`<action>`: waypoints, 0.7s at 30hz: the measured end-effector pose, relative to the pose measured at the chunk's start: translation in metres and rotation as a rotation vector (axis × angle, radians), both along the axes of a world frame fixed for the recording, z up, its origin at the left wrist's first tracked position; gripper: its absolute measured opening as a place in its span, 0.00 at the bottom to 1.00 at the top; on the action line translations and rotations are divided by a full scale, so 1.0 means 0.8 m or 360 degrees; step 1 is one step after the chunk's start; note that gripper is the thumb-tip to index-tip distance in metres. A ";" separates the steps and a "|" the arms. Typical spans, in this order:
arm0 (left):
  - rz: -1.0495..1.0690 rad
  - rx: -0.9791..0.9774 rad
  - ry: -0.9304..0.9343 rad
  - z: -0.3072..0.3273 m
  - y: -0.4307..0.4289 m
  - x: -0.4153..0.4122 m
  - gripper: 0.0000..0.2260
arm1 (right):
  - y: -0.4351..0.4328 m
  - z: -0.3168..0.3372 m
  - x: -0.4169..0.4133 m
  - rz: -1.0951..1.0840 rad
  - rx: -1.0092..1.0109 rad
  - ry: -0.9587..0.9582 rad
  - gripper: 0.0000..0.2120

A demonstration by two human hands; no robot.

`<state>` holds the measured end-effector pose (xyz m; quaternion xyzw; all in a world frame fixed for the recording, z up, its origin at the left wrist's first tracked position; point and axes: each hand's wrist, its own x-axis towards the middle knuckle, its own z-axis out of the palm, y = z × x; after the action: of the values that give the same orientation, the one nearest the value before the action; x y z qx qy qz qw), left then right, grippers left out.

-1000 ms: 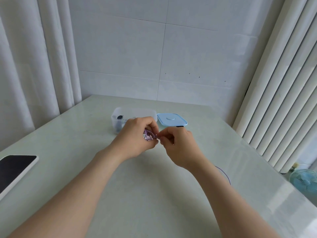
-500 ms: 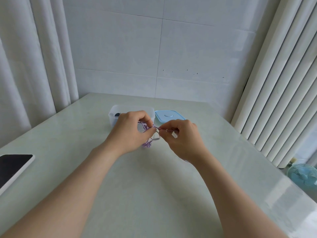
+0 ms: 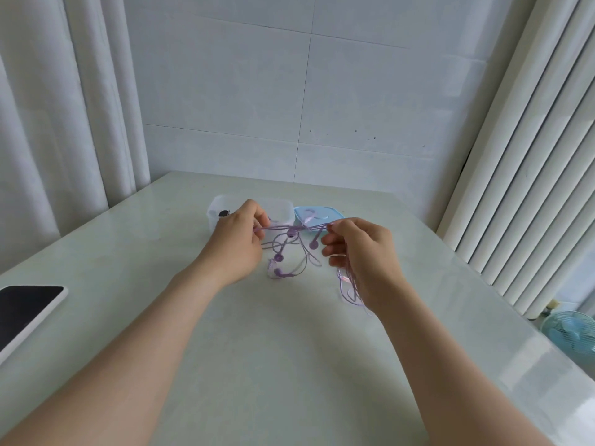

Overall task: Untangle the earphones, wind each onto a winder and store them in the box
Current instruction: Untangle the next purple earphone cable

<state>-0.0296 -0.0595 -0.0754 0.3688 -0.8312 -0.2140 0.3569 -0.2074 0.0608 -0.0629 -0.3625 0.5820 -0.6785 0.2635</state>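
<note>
Holding the purple earphones (image 3: 289,249) stretched over the counter (image 3: 289,365), just in front of the clear box (image 3: 283,211), we pinch one strand in our left hand (image 3: 235,249). The fingers (image 3: 336,227) of our right hand (image 3: 363,252) curl round a bundle that trails down past the wrist. If we pull apart too hard, the knot in the middle may cinch tighter, or the thin cord may strain at an earbud. Dangling loops could snag the box rim or drag the blue lid (image 3: 322,215) beside it. A dark-screened phone (image 3: 25,307) lies well apart at left, and a small fan (image 3: 573,333) stands beyond the counter.

One wide-angle head-worn view, forward and down, close over the table (image 3: 289,365), toward the tiled wall (image 3: 370,91).
</note>
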 end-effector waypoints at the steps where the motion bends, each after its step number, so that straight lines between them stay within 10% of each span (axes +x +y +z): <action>1: 0.0035 0.0054 0.0001 0.001 0.000 0.000 0.15 | 0.000 0.000 0.001 0.0066 -0.0007 -0.0047 0.08; 10: 0.0789 0.0358 0.0431 0.018 -0.008 0.017 0.19 | 0.007 0.005 0.003 0.0207 0.0139 0.0031 0.09; 21: -0.0577 0.0247 0.0101 0.024 0.046 -0.010 0.07 | 0.005 0.002 0.010 0.0272 0.0094 0.0162 0.09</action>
<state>-0.0377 -0.0229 -0.0564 0.2325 -0.8534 -0.3498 0.3089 -0.1996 0.0645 -0.0614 -0.4369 0.5814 -0.6167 0.3013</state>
